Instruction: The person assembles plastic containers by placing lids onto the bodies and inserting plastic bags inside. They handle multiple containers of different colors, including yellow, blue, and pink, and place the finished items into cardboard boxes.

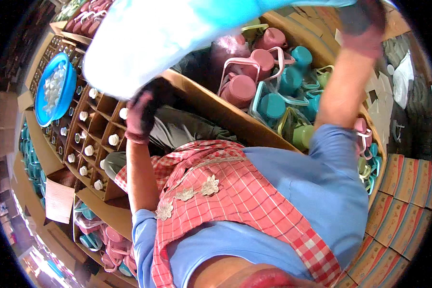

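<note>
A large white and blue plastic bag stretches across the top of the view, its white part washed out by glare. My right hand, in a dark and pink glove, is closed round its blue end at the upper right. At the bag's lower edge, my gloved left hand has its fingers curled against the plastic; the fingertips are partly hidden. Below the bag, a long cardboard box holds several pink lidded cups, teal lidded cups and green ones, with loop handles.
Left of my legs stands a divided carton with white-capped bottles in its cells. A blue basin of small clear pieces rests on it. More pink and teal pieces fill a carton at lower left. Stacked printed cartons stand at right.
</note>
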A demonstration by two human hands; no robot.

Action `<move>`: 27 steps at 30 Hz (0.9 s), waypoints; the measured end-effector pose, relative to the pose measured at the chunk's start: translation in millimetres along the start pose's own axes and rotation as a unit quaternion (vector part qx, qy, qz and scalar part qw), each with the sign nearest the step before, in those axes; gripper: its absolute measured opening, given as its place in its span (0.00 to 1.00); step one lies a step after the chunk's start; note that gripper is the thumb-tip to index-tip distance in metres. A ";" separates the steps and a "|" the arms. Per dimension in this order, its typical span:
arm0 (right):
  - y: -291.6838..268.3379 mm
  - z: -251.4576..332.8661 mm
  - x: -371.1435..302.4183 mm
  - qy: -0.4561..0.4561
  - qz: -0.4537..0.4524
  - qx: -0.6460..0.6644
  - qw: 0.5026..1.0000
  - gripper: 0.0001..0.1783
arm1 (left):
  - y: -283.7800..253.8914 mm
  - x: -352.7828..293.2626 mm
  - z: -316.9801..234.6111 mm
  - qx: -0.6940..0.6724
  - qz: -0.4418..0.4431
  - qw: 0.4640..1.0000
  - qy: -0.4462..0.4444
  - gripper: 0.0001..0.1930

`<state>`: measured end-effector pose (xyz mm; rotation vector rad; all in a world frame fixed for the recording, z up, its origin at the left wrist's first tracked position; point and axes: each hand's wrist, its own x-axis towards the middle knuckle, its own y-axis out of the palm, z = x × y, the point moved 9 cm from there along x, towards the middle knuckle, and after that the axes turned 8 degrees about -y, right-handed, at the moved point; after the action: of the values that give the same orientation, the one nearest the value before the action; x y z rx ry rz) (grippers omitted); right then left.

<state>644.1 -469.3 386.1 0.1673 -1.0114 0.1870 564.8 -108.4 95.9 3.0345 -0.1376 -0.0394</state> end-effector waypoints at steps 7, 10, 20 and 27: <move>144.8 -153.1 -252.4 0.429 -0.122 0.324 0.834 0.09 | -173.1 -24.4 2.1 -0.348 -0.056 0.922 0.157 0.23; 221.1 -145.1 -317.0 0.495 -0.033 0.424 0.758 0.08 | -250.9 -84.9 37.4 -0.630 -0.139 0.745 0.167 0.21; 271.3 -119.0 -397.8 0.494 0.258 0.377 0.740 0.14 | -253.9 -142.8 15.7 -0.114 -0.444 0.889 0.008 0.22; 318.3 -75.2 -245.7 0.376 0.476 0.256 0.753 0.14 | -242.3 -154.7 -33.7 0.024 -0.477 0.878 0.032 0.23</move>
<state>505.1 -162.4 154.2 0.0404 -0.1147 1.3729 433.4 149.2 107.4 2.7943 1.3595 -0.0096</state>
